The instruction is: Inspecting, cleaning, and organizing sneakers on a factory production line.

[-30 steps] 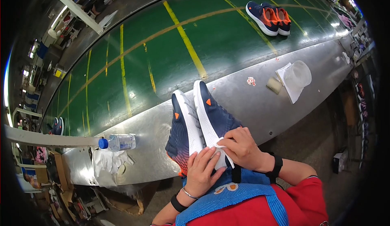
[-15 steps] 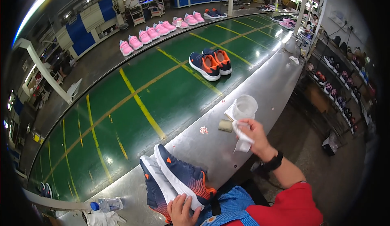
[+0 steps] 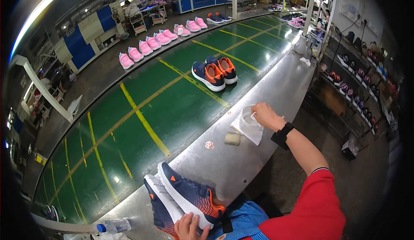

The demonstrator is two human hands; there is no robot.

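Observation:
A pair of navy sneakers (image 3: 189, 192) with orange heels and white soles lies on its side at the near edge of the metal bench. My left hand (image 3: 189, 227) is closed over the white sole at the heel of the nearer sneaker. Farther right, my right hand (image 3: 266, 116) is at the rim of a clear plastic cup (image 3: 246, 118). Its fingers are pinched on a bit of white cloth (image 3: 253, 116), mostly hidden by the hand and cup. A white sheet (image 3: 254, 134) lies under the cup, and a beige sponge-like block (image 3: 233, 138) sits beside it.
Another navy-orange pair (image 3: 214, 73) stands on the green conveyor (image 3: 142, 119). Pink sneakers (image 3: 152, 43) line its far ledge. A blue-capped bottle (image 3: 117, 225) lies at the lower left. Racks of shoes (image 3: 355, 84) stand to the right. Red-and-white scraps (image 3: 209, 144) dot the bench.
My right hand has moved up to the cup, taking the white cloth from beside it to the rim. My left hand remains on the sneaker. The whole view has shifted slightly.

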